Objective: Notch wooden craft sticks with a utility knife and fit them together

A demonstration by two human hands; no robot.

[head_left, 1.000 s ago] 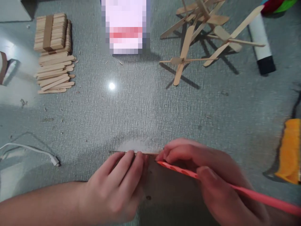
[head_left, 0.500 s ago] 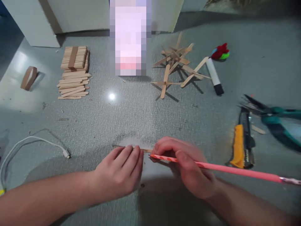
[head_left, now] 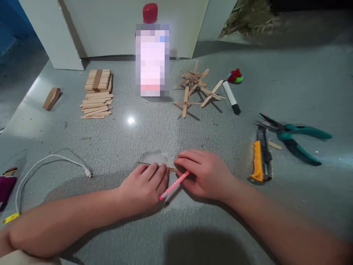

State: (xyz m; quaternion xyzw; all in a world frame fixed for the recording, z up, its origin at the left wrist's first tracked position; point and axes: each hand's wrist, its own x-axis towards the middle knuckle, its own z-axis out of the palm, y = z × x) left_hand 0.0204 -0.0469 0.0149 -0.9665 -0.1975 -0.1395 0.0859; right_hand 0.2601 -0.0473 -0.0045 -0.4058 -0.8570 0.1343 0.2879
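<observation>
A thin wooden craft stick (head_left: 173, 169) lies low at the table surface, mostly covered by my fingers. My left hand (head_left: 146, 186) is closed over it, fingertips pressed together. Facing it, my right hand (head_left: 206, 175) curls around a pink pencil (head_left: 176, 184) and meets the stick's right end. The pencil's eraser end points down and left, close to my left fingers; its other end is hidden under my right hand. A pale, scuffed patch shows on the table just behind the stick.
At the back left are stacked craft sticks (head_left: 96, 105) and a paper band (head_left: 52, 98). Crossed-stick pieces (head_left: 186, 103), a white marker (head_left: 231, 96) and a red item (head_left: 235, 76) sit back right. A yellow cutter (head_left: 257, 162) and pliers (head_left: 295, 138) lie right; a white cable (head_left: 52, 156) left.
The pencil has swung round: its eraser end pointed right and now points lower left. My right hand has turned palm down. The view has shifted, showing more of the table's surroundings.
</observation>
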